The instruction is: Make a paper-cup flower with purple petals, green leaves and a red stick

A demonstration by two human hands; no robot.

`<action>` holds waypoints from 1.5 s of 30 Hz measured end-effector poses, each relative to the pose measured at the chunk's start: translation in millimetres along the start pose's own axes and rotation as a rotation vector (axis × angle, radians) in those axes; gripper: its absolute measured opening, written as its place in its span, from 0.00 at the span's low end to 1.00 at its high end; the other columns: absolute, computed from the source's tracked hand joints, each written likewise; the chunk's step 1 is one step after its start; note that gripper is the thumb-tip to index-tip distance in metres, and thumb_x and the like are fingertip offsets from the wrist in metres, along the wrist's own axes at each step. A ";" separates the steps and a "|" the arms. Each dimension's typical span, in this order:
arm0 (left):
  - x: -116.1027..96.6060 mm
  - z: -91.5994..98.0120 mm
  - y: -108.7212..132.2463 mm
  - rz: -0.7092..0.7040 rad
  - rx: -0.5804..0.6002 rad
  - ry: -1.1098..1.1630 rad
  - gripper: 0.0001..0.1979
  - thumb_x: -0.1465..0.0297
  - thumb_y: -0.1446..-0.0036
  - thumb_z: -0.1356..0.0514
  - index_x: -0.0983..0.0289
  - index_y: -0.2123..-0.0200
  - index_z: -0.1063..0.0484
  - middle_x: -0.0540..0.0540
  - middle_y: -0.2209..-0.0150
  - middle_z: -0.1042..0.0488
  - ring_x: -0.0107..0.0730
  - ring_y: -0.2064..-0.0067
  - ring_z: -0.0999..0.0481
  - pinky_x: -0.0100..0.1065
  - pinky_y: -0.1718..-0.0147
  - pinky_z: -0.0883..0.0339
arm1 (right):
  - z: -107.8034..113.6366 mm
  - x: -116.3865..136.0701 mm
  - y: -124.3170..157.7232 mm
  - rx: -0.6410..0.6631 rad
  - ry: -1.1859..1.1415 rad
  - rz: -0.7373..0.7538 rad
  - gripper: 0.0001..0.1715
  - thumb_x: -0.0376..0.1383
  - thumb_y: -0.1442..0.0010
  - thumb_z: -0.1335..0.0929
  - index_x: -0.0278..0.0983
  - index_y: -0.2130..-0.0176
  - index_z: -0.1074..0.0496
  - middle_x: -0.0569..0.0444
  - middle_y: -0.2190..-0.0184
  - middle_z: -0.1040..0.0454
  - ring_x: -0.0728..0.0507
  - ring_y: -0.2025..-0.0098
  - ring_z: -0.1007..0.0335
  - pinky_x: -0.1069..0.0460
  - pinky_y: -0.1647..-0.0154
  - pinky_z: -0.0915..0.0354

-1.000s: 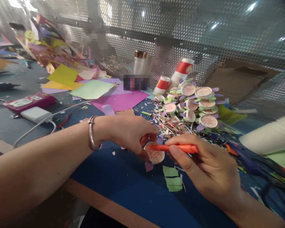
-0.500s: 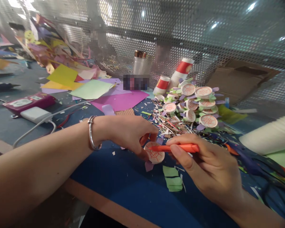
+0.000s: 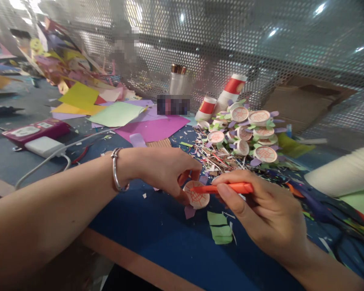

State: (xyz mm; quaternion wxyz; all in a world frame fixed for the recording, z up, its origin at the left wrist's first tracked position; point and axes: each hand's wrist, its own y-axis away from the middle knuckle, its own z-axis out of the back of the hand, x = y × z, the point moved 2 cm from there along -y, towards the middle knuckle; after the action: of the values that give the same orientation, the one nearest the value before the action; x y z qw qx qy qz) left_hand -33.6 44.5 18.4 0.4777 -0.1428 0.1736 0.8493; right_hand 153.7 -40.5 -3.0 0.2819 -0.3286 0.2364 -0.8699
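My left hand (image 3: 165, 169) grips the edge of a small round paper piece (image 3: 199, 198) with its thumb and bent fingers. Orange-red lines cross its pale top, and purple paper tabs stick out from its side. My right hand (image 3: 263, 214) is closed round an orange-red marker (image 3: 235, 188), whose tip touches the top of the round piece. Under the hands lies the blue tabletop. Strips of green paper (image 3: 220, 228) rest just in front of the round piece, near my right hand.
Behind my right hand, a heap of similar round pieces (image 3: 266, 153) lies among paper scraps. Paper cups (image 3: 208, 108) and a jar (image 3: 178, 79) stand farther back. Coloured sheets (image 3: 153, 128) spread across the middle; a power strip (image 3: 38, 130) with a white charger (image 3: 45, 146) sits left.
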 end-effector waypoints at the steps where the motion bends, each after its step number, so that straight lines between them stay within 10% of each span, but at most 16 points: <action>1: 0.0 0.0 0.0 0.002 0.005 0.003 0.15 0.61 0.49 0.32 0.59 0.59 0.27 0.48 0.66 0.23 0.28 0.69 0.28 0.29 0.74 0.43 | -0.3 -0.3 0.0 -0.004 0.002 -0.003 0.06 0.32 0.34 0.33 0.42 0.58 0.26 0.62 0.67 0.22 0.53 0.68 0.27 0.58 0.63 0.33; 45: -1.6 1.5 1.0 -0.013 0.020 0.031 0.14 0.63 0.48 0.33 0.60 0.59 0.26 0.48 0.67 0.23 0.28 0.69 0.29 0.29 0.74 0.44 | 3.7 3.0 1.0 -0.005 -0.035 -0.002 0.04 0.32 0.36 0.33 0.41 0.63 0.27 0.59 0.72 0.23 0.49 0.73 0.28 0.54 0.68 0.32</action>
State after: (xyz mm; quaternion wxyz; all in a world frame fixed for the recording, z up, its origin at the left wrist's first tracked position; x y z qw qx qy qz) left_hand -33.8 43.5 20.5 0.4819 -0.1521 0.1887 0.8420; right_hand 154.7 -44.0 0.2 0.2842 -0.3445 0.2334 -0.8637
